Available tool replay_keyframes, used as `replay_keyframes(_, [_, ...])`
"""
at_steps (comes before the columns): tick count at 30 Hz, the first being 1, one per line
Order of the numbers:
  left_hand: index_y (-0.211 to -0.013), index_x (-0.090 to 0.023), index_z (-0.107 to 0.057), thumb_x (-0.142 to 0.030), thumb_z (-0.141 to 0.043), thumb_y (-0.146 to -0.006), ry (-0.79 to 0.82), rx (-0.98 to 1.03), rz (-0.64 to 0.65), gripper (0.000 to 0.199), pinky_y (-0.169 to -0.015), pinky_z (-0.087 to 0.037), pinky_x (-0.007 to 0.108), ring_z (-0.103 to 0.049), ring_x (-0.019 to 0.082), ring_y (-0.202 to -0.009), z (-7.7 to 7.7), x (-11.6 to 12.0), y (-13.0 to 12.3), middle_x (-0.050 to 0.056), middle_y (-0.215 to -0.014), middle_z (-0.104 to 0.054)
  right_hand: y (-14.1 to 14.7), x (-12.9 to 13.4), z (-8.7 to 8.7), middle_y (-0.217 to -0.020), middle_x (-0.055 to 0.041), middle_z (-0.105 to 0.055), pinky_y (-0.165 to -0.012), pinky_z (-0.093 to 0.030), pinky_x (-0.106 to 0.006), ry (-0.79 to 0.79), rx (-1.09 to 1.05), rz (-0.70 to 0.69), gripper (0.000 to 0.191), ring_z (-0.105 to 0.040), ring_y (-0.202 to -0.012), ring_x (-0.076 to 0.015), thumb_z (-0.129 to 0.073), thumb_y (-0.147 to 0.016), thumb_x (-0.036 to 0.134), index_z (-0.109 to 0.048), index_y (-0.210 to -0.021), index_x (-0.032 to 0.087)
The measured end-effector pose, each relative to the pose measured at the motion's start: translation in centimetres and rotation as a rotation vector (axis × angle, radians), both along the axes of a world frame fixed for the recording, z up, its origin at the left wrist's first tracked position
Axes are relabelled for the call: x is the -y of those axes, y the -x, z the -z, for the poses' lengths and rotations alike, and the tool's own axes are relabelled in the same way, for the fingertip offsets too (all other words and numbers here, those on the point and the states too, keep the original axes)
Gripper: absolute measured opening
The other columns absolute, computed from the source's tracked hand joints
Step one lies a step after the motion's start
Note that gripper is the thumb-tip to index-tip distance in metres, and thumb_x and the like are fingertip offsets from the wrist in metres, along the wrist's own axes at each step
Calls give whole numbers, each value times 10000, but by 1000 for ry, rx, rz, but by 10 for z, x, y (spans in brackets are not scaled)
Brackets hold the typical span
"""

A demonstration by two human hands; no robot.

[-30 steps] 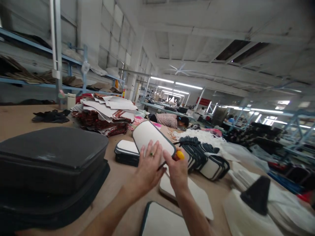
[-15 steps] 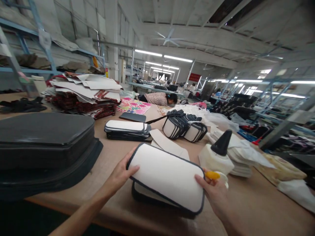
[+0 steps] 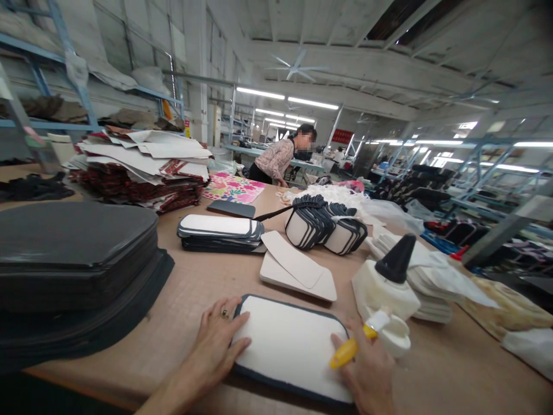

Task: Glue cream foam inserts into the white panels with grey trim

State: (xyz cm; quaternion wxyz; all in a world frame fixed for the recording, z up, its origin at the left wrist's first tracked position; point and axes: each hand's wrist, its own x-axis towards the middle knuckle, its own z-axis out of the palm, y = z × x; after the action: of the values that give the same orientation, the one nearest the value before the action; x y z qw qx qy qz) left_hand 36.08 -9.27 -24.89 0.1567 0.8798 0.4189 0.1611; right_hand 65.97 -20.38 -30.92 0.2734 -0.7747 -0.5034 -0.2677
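Observation:
A white panel with a dark border lies flat near the table's front edge. At its left end, my left hand has its fingers apart, with thumb and fingertips on the panel. My right hand is closed around a yellow-handled brush and touches the panel's right end. Just beyond the right hand stands a cream container with a black cone. Behind the panel are two loose cream pieces.
Dark sheets are stacked at the left. Farther back are bordered pieces, two tied bundles, and a pile of white and red sheets. A person leans over beyond the table.
The bordered panel has come down from a tilted, raised position to lie flat. My left hand's fingers have moved onto its top. The person behind has risen from a low bend.

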Motion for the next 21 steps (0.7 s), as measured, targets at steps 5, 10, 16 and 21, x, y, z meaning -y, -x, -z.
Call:
replay_keyframes(5, [-1309,-308,-346,-360,-770,-542,10,-98,287,878,-1007,-257,546,-235,361,-1283,-1,8,-6,96,-1434,-294,19,-8,-59,-1038,-77,-652,-842,-431,-394,-64,-489,-293,397,-595,-969,-247,-468,-810,482,-553,-1101,226])
replay_keyframes(10, [-1105,-254,-510,-289,-688,-669,-61,-63,498,472,-933,-381,420,-466,274,-1103,-1,-15,-24,73,-1203,-541,7,-15,-108,-660,11,-604,-636,-463,-276,-218,-1057,-285,552,-567,-573,-133,-328,-851,553,-476,-1237,187])
replay_keyframes(16, [-1224,-136,-423,76,-469,-669,-367,-96,272,595,-961,-360,384,-391,268,-1215,-19,-136,-109,151,-1297,-460,-16,-76,-108,-747,-29,-640,-648,-496,-318,-191,-1054,-429,492,-631,-631,-174,-404,-832,524,-438,-1186,184])
replay_keyframes(21, [-1107,-190,-535,-26,-453,-798,-463,-187,316,359,-1000,-248,535,-340,300,-1264,3,-201,-151,117,-1272,-517,-2,-150,-67,-664,-16,-592,-557,-429,-248,198,-503,-457,217,-586,-592,-164,-419,-819,371,-548,-864,203])
